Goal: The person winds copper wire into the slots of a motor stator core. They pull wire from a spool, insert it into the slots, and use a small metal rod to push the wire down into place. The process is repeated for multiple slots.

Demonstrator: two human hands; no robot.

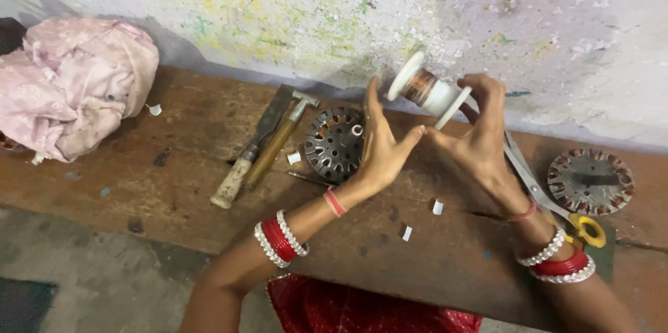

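My right hand (480,139) is raised above the wooden desk (445,256), its grip closed around the near flange of a white spool (429,91) wound with copper-coloured wire; the spool sits tilted at the hand's 11 o'clock, in front of the paint-flecked wall (334,13). My left hand (381,145) stands upright just beside it, fingers straight and spread, holding nothing solid that I can confirm; its thumb tip meets my right thumb below the spool. Whether a wire strand runs between them is too fine to tell. At the left hand's 9 o'clock a round slotted metal core (334,144) lies flat on the desk. Further toward 9 o'clock lie a hammer (278,141) and a wooden-handled chisel (250,152), side by side. Scissors with yellow handles (550,197) lie under my right wrist. A second round core (590,181) rests at the right hand's 3 o'clock. A pink cloth bundle (73,82) sits at the desk's far left.
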